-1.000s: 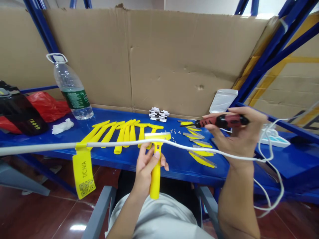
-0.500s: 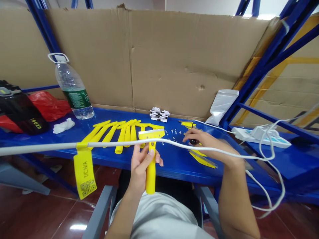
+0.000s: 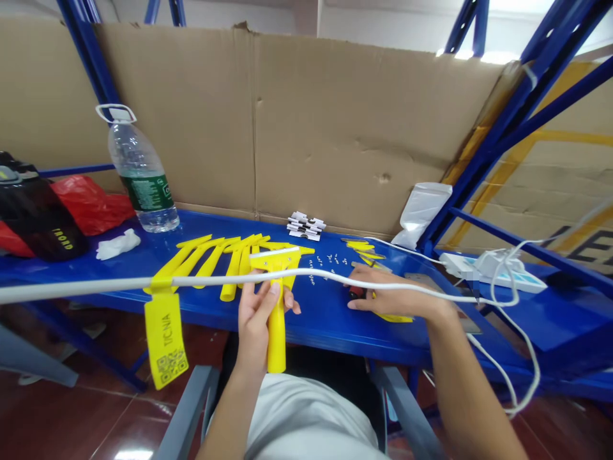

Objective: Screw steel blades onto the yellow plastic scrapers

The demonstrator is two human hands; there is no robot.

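My left hand [image 3: 258, 306] is closed round the handle of a yellow scraper [image 3: 276, 332], held upright above the table's front edge. A metal strip with small screws crosses the scraper's head. My right hand [image 3: 383, 291] rests low over the table on the right, its fingers wrapped round a red and black handle, which looks like a screwdriver [image 3: 355, 292]; its tip is hidden. Yellow blade-shaped pieces [image 3: 395, 317] lie partly under this hand. Between the hands, small metal screws or nuts [image 3: 328, 262] are scattered on the blue tabletop [image 3: 316, 313].
Several yellow scraper handles [image 3: 208, 262] lie left of centre. White-and-black pieces [image 3: 305, 225] are stacked by the cardboard wall [image 3: 335, 128]. A water bottle [image 3: 146, 185] stands left, a power strip [image 3: 517, 275] right. A white cable [image 3: 205, 280] with a yellow tag [image 3: 166, 338] crosses the view.
My right hand has lowered towards the tabletop with the screwdriver, its handle now lying lower and further left. My left hand and the scraper have shifted slightly left in view.
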